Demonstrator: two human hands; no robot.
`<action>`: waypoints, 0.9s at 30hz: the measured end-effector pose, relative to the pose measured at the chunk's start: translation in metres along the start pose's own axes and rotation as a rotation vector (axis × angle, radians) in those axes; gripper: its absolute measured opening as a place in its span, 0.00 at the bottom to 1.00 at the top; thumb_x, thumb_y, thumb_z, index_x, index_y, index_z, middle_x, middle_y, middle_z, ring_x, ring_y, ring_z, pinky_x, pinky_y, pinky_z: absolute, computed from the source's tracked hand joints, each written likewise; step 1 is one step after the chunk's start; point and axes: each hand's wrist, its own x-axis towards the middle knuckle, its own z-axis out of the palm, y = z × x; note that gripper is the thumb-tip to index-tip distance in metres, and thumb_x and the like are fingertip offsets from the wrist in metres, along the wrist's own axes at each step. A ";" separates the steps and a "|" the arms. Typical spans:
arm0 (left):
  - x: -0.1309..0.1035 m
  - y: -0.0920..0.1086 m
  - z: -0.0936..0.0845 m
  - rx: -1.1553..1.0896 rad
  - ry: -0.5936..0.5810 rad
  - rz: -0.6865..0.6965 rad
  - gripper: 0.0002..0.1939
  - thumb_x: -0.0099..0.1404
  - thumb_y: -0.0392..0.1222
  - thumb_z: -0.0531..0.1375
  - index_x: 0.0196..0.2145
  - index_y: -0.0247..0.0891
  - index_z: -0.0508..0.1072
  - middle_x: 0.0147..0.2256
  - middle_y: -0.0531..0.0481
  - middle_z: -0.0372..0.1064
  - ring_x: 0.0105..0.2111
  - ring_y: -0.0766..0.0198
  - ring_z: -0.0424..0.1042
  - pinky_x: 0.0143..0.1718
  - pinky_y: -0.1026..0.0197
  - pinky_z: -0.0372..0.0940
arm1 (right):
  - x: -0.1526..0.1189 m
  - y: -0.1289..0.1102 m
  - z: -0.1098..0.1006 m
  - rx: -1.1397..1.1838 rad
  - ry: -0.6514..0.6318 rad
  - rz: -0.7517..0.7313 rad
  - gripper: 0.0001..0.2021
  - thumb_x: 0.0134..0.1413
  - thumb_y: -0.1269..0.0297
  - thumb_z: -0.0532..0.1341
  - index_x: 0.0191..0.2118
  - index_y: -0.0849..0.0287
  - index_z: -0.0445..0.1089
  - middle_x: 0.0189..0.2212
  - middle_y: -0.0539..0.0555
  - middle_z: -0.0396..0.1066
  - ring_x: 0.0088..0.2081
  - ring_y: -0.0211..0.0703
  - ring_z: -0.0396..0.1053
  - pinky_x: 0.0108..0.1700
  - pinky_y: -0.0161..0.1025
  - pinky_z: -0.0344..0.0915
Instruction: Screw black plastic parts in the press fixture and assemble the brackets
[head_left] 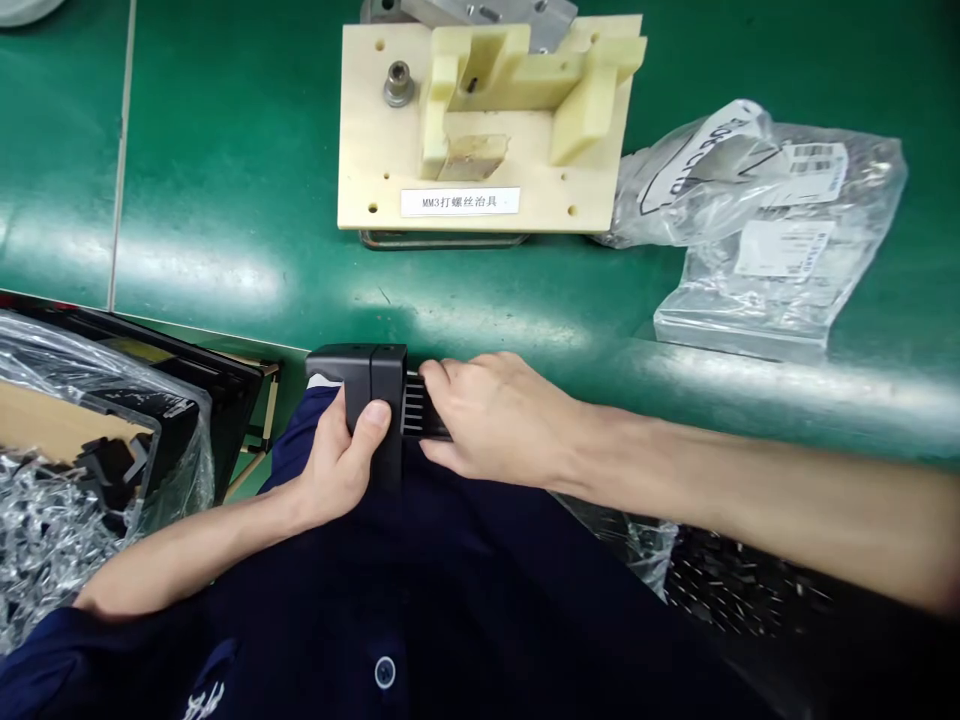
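Observation:
In front of my body, off the table's near edge, my left hand (346, 450) grips a black plastic housing (388, 400), its thumb pressed on the near face. My right hand (502, 418) is closed around a black ribbed piece (417, 408) that meets the housing's right side. Part of that ribbed piece is hidden by my right fingers. From this view I cannot tell how deep it sits in the housing.
A cream-coloured fixture (480, 150) with a label stands on the green table (247, 150). Right of it lie clear plastic bags (780, 230). A bin (169, 440) with plastic wrap and black parts stands at left; small dark parts (739, 585) are at lower right.

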 end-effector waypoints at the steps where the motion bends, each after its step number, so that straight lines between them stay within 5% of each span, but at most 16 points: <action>1: -0.003 -0.002 0.000 0.010 0.022 0.042 0.19 0.69 0.55 0.50 0.36 0.36 0.67 0.32 0.48 0.70 0.33 0.62 0.71 0.37 0.60 0.68 | 0.001 0.002 0.000 0.133 -0.054 -0.020 0.13 0.49 0.62 0.64 0.36 0.67 0.68 0.23 0.55 0.69 0.23 0.44 0.66 0.24 0.38 0.56; 4: -0.009 -0.006 -0.003 0.026 0.066 0.187 0.23 0.63 0.63 0.54 0.33 0.37 0.69 0.28 0.48 0.67 0.32 0.60 0.70 0.36 0.56 0.69 | 0.000 0.006 0.002 0.535 -0.206 -0.129 0.09 0.47 0.65 0.64 0.33 0.63 0.67 0.22 0.48 0.67 0.21 0.36 0.63 0.23 0.33 0.57; 6: -0.009 -0.006 -0.006 0.004 0.054 0.177 0.27 0.59 0.67 0.56 0.34 0.38 0.70 0.28 0.47 0.67 0.32 0.57 0.70 0.34 0.54 0.69 | -0.001 0.004 0.006 0.566 -0.207 -0.171 0.09 0.47 0.65 0.64 0.34 0.63 0.66 0.23 0.48 0.68 0.22 0.35 0.63 0.23 0.32 0.58; 12: -0.005 -0.009 0.003 -0.133 0.066 -0.109 0.21 0.68 0.59 0.51 0.37 0.37 0.71 0.31 0.48 0.70 0.32 0.60 0.70 0.36 0.57 0.69 | 0.002 -0.013 0.010 -0.231 0.094 -0.086 0.07 0.54 0.73 0.56 0.39 0.70 0.67 0.26 0.60 0.69 0.26 0.46 0.68 0.22 0.38 0.49; 15: -0.008 -0.015 0.012 -0.306 0.110 -0.244 0.21 0.67 0.59 0.51 0.40 0.37 0.70 0.34 0.48 0.71 0.35 0.60 0.71 0.39 0.58 0.69 | 0.003 -0.015 0.009 -0.382 0.161 -0.106 0.12 0.55 0.79 0.48 0.40 0.70 0.67 0.24 0.59 0.67 0.23 0.45 0.66 0.22 0.38 0.47; 18: -0.012 -0.022 0.014 -0.260 0.149 -0.164 0.20 0.68 0.57 0.52 0.43 0.37 0.70 0.35 0.47 0.72 0.35 0.60 0.71 0.41 0.57 0.69 | 0.006 -0.012 0.007 -0.395 0.161 -0.131 0.13 0.55 0.80 0.48 0.41 0.70 0.68 0.24 0.59 0.67 0.24 0.46 0.66 0.22 0.39 0.47; 24: -0.008 -0.032 0.001 0.067 0.043 0.290 0.27 0.64 0.64 0.52 0.46 0.39 0.72 0.35 0.43 0.73 0.42 0.49 0.72 0.41 0.48 0.71 | 0.011 0.003 -0.008 0.361 -0.231 -0.107 0.08 0.45 0.65 0.63 0.32 0.63 0.69 0.23 0.50 0.68 0.21 0.37 0.63 0.21 0.33 0.54; 27: -0.008 -0.036 0.000 0.110 0.015 0.375 0.28 0.66 0.64 0.48 0.49 0.40 0.70 0.39 0.41 0.73 0.47 0.48 0.71 0.45 0.45 0.70 | 0.014 0.010 -0.022 0.542 -0.252 -0.062 0.07 0.43 0.65 0.64 0.29 0.61 0.67 0.21 0.47 0.66 0.21 0.35 0.62 0.22 0.32 0.56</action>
